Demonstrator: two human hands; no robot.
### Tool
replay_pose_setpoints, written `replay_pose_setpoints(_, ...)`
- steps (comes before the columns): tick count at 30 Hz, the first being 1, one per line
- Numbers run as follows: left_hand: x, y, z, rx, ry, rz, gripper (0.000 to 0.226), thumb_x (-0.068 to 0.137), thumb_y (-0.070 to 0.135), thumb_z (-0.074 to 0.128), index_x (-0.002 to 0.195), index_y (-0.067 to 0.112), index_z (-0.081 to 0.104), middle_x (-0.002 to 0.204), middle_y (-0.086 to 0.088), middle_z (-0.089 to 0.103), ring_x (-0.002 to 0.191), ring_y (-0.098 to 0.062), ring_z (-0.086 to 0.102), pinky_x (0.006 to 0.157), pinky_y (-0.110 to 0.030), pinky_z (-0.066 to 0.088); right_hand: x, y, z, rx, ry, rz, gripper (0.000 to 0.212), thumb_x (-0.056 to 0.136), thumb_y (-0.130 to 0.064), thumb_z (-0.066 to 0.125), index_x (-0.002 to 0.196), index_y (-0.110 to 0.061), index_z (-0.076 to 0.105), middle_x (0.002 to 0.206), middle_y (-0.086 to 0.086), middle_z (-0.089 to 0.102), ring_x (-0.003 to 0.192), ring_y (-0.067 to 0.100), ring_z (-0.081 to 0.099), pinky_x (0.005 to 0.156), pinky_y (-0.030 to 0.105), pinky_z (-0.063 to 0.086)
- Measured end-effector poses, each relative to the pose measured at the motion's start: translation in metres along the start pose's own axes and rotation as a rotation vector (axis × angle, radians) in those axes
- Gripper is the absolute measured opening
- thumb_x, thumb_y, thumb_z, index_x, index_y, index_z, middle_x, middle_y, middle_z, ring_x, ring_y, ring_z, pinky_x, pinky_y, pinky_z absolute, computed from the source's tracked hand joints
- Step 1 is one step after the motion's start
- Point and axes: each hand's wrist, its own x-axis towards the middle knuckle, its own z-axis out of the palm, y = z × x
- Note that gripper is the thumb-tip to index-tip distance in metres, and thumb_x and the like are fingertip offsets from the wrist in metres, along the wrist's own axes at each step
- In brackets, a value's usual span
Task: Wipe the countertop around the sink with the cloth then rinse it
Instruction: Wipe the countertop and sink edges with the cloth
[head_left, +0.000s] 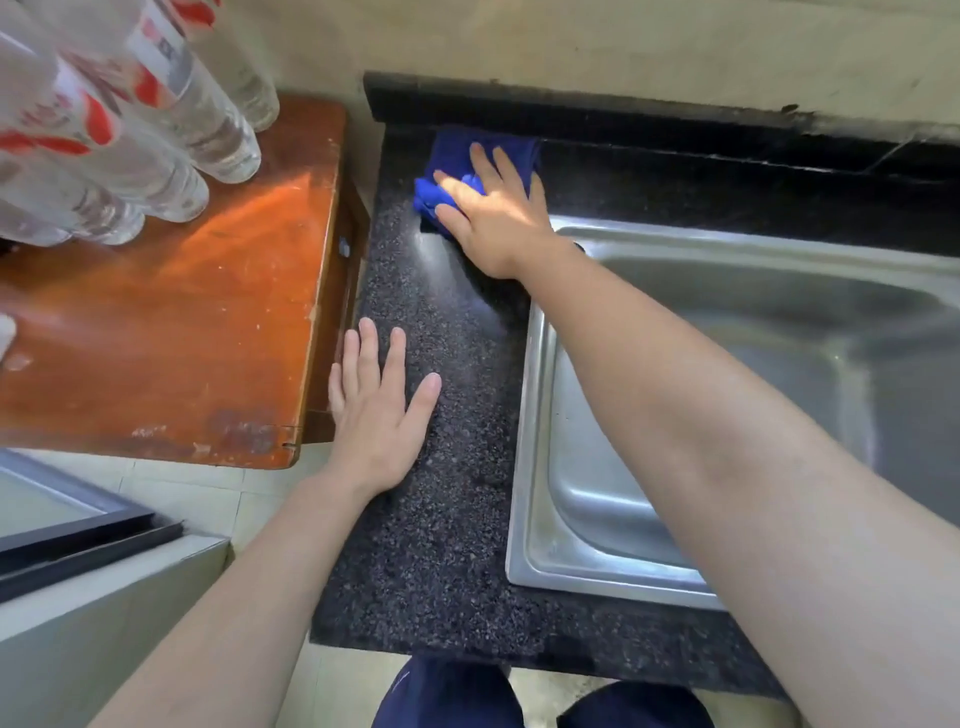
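A blue cloth (452, 156) lies bunched on the dark speckled countertop (447, 519), in the far left corner beside the steel sink (727, 332). My right hand (493, 218) presses down on the cloth with straight, spread fingers. Part of the cloth is hidden under that hand. Nearer to me, my left hand (376, 405) rests flat on the countertop's left edge, fingers straight, holding nothing. The sink basin looks empty and no tap is in view.
A worn orange wooden table (171, 332) stands left of the counter, with several clear plastic bottles (114, 114) at its back. A black backsplash ledge (623, 119) runs along the wall. A grey framed appliance (78, 545) sits low on the left.
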Motion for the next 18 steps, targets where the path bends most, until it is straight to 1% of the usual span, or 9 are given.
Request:
replay_pose_setpoints(3, 0.004, -0.001, -0.008, -0.11, -0.055, 0.015, 0.067, 0.1, 0.059, 0.014, 0.16, 0.029, 0.008, 0.166, 0.003, -0.019, 0.149, -0.011, -0.025, 0.121, -0.04, -0.015, 0.006, -0.009, 0.007, -0.003, 0.044, 0.026, 0.054, 0.106, -0.054, 0.022, 0.158, -0.041, 0.02, 0.169, 0.006, -0.002, 0.155, 0.028, -0.007, 0.121, 0.057, 0.002)
replay_pose_setpoints(5, 0.001, -0.002, -0.027, -0.291, -0.024, 0.02, 0.066, 0.098, 0.053, 0.01, 0.155, 0.027, 0.031, 0.167, 0.0, 0.006, 0.153, -0.012, -0.003, 0.125, -0.042, -0.005, -0.017, -0.019, 0.018, -0.055, 0.053, -0.002, 0.054, 0.106, -0.053, 0.023, 0.158, -0.039, 0.02, 0.169, 0.007, 0.0, 0.155, 0.03, -0.003, 0.121, 0.058, 0.006)
replay_pose_setpoints(7, -0.007, -0.011, -0.048, -0.539, 0.151, -0.006, 0.06, 0.101, 0.045, 0.012, 0.139, 0.025, 0.054, 0.153, 0.002, 0.042, 0.146, -0.008, 0.029, 0.124, -0.035, 0.014, -0.055, -0.035, 0.043, -0.079, 0.045, -0.059, 0.055, 0.105, -0.054, 0.023, 0.157, -0.038, 0.025, 0.169, 0.008, 0.003, 0.155, 0.03, 0.001, 0.121, 0.06, 0.007)
replay_pose_setpoints(8, -0.012, -0.019, -0.057, -0.583, 0.273, -0.004, 0.056, 0.104, 0.041, 0.015, 0.134, 0.023, 0.058, 0.147, 0.001, 0.05, 0.141, -0.01, 0.039, 0.122, -0.033, 0.022, -0.081, -0.045, 0.056, -0.08, 0.055, -0.09, 0.056, 0.104, -0.055, 0.021, 0.156, -0.038, 0.028, 0.169, 0.009, 0.006, 0.155, 0.031, 0.003, 0.12, 0.061, 0.008)
replay_pose_setpoints(9, -0.017, -0.028, -0.063, -0.544, 0.37, 0.008, 0.053, 0.106, 0.036, 0.017, 0.134, 0.019, 0.059, 0.146, -0.003, 0.052, 0.141, -0.014, 0.041, 0.121, -0.035, 0.025, -0.109, -0.056, 0.07, -0.066, 0.066, -0.133, 0.058, 0.102, -0.056, 0.02, 0.155, -0.038, 0.033, 0.168, 0.009, 0.01, 0.155, 0.032, 0.006, 0.12, 0.061, 0.009)
replay_pose_setpoints(11, -0.025, -0.052, -0.065, -0.422, 0.432, -0.024, 0.056, 0.106, 0.036, 0.016, 0.141, 0.014, 0.053, 0.154, -0.008, 0.043, 0.148, -0.017, 0.031, 0.123, -0.041, 0.018, -0.17, -0.075, 0.1, -0.031, 0.037, -0.278, 0.055, 0.101, -0.056, 0.026, 0.151, -0.038, 0.04, 0.167, 0.01, 0.016, 0.155, 0.032, 0.01, 0.12, 0.061, 0.009)
replay_pose_setpoints(14, -0.029, -0.073, -0.057, -0.325, 0.333, -0.161, 0.072, 0.1, 0.053, 0.01, 0.152, 0.012, 0.037, 0.165, -0.008, 0.02, 0.154, -0.018, 0.01, 0.125, -0.044, 0.001, -0.251, -0.094, 0.138, 0.004, -0.02, -0.538, 0.049, 0.101, -0.052, 0.04, 0.146, -0.037, 0.049, 0.166, 0.009, 0.024, 0.154, 0.032, 0.016, 0.121, 0.061, 0.012)
replay_pose_setpoints(16, -0.029, -0.077, -0.051, -0.159, 0.296, -0.14, 0.07, 0.1, 0.053, 0.015, 0.153, 0.011, 0.035, 0.166, -0.011, 0.014, 0.154, -0.022, 0.004, 0.124, -0.045, -0.004, -0.276, -0.096, 0.15, -0.034, -0.064, -0.658, 0.046, 0.101, -0.051, 0.044, 0.144, -0.038, 0.051, 0.165, 0.009, 0.026, 0.153, 0.032, 0.019, 0.121, 0.061, 0.016)
replay_pose_setpoints(18, -0.026, -0.077, -0.05, -0.125, 0.299, -0.147, 0.065, 0.101, 0.052, 0.021, 0.152, 0.014, 0.037, 0.166, -0.011, 0.013, 0.154, -0.023, 0.004, 0.123, -0.046, -0.004, -0.279, -0.09, 0.148, -0.056, -0.098, -0.756, 0.045, 0.101, -0.052, 0.046, 0.143, -0.039, 0.053, 0.164, 0.009, 0.027, 0.153, 0.032, 0.019, 0.121, 0.06, 0.015)
